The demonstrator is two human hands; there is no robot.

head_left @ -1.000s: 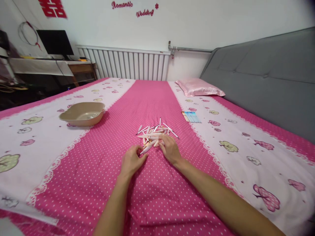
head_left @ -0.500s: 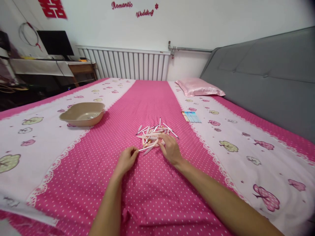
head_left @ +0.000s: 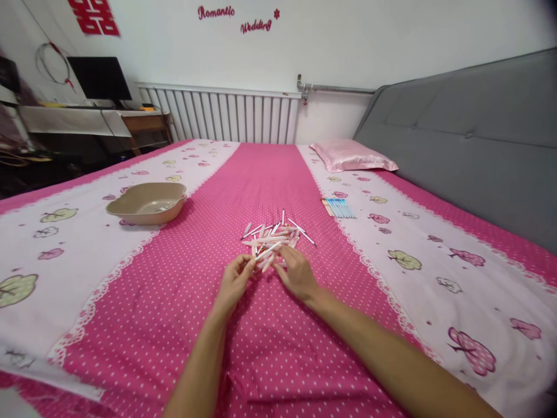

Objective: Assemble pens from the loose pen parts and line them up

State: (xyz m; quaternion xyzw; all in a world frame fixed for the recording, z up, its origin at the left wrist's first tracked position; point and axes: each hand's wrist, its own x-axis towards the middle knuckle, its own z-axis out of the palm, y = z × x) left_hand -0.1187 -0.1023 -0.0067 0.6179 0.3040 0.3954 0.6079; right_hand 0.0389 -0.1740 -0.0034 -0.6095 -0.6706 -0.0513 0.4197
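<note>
A loose pile of white pens and pen parts [head_left: 274, 235] lies on the pink dotted middle strip of a bedsheet [head_left: 261, 348]. My left hand [head_left: 234, 283] is at the pile's near edge, its fingers pinched on one white pen [head_left: 266, 253] that points up and to the right. Just right of it, my right hand [head_left: 297, 271] has its fingers curled at the same pen and the pile's near side; what they hold is hidden.
A tan plastic basin [head_left: 147, 202] sits at the left on the sheet. A neat row of blue pens [head_left: 338, 207] lies to the right of the pile. Farther back are a pink pillow [head_left: 351, 155], a grey headboard [head_left: 470, 139] and a radiator [head_left: 226, 116].
My left hand lifted a white pen from the pile's near edge and brought it back toward the right hand. My right hand drew slightly nearer, meeting the pen.
</note>
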